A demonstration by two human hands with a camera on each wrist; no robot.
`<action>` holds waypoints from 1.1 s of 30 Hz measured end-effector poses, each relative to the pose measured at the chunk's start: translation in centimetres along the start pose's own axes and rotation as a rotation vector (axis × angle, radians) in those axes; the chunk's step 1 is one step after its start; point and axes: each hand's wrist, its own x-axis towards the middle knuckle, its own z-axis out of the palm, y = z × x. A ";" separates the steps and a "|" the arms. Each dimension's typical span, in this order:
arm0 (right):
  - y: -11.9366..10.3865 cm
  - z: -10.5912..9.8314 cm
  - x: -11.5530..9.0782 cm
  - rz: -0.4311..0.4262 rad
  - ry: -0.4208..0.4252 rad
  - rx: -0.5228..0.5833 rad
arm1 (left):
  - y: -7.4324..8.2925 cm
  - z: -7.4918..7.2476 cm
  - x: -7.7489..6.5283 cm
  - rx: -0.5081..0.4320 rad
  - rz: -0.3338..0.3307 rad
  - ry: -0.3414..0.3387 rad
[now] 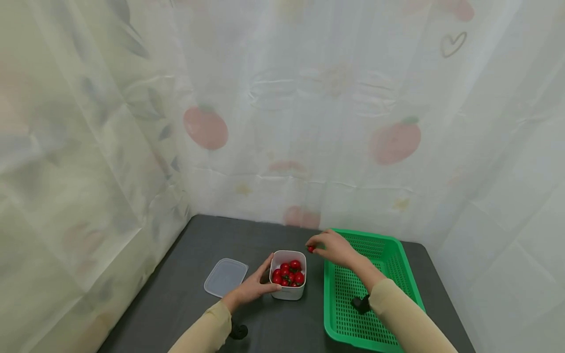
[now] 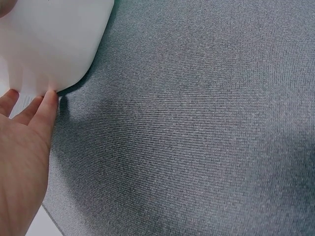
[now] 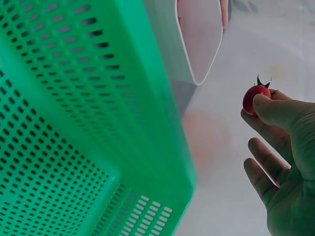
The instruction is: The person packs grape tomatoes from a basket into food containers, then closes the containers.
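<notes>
Between thumb and fingertips, my right hand [image 1: 334, 246] pinches a red cherry tomato [image 3: 254, 100] with a green stem. In the head view it is up beside the far left corner of the green basket [image 1: 327, 304]. My left hand [image 1: 252, 287] grips a square white container [image 1: 288, 294] from its left side, the thumb at the near wall and fingers along the left wall. Fingertips [image 2: 48, 98] press on the white wall in the left wrist view. Several cherry tomatoes [image 1: 289, 272] lie inside the container.
A translucent square lid [image 1: 225, 277] lies flat on the dark grey table [image 1: 176, 299], left of the container. Pale curtains [image 1: 282, 137] with printed fruit hang behind the table and at both sides. The basket takes up the table's right side.
</notes>
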 end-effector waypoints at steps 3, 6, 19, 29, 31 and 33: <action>-0.4 0.3 0.7 -0.013 -0.013 -0.015 | 0.0 0.0 0.0 -0.007 -0.003 -0.002; -0.8 0.7 1.5 -0.048 -0.019 -0.040 | 0.0 0.0 0.0 -0.014 -0.004 -0.002; -2.2 2.4 3.9 -0.083 -0.083 -0.110 | 0.4 -0.1 -0.1 -0.040 -0.006 -0.021; -3.2 3.4 4.9 -0.060 -0.107 -0.132 | 0.4 -0.1 -0.2 -0.028 0.001 -0.032; -3.3 3.7 5.0 -0.053 -0.112 -0.136 | 0.4 -0.1 -0.2 -0.025 -0.002 -0.032; -3.5 3.9 5.2 -0.045 -0.119 -0.140 | 0.4 -0.1 -0.3 -0.021 -0.006 -0.031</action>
